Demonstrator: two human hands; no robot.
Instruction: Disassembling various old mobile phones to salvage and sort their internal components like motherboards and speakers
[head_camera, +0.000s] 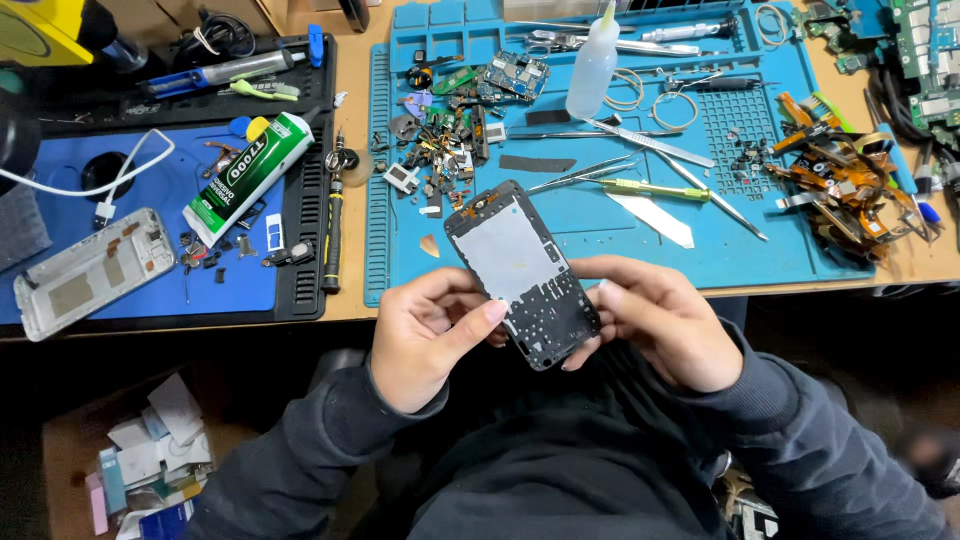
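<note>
Both hands grip a stripped phone frame (522, 272) over the person's lap, just off the near edge of the table (350, 305). The left hand (425, 338) closes on the frame's lower left edge, its thumb laid across the dark lower part; the right hand (665, 320) clasps the lower right corner, fingers curled behind it. The frame tilts, its top end pointing toward 11 o'clock and overlapping the near edge of the blue work mat (600, 230). Its upper part shows a pale grey plate, its lower part a dark perforated panel. On the mat at 12 o'clock from the frame lies a heap of small parts (440, 150), and beyond it a circuit board (515, 75). At 1 o'clock stand a clear squeeze bottle (593, 65) and, nearer, a yellow-handled screwdriver (655, 189) beside tweezers (580, 175). At 2 o'clock a tangle of orange ribbon cables (840, 180) rests at the mat's right edge. At 10 o'clock a green and white glue tube (250, 175) lies on a second, darker mat (300, 260), with a silver phone shell (90, 270) at 9 o'clock. A box of papers (150, 460) sits below the table at 8 o'clock.
</note>
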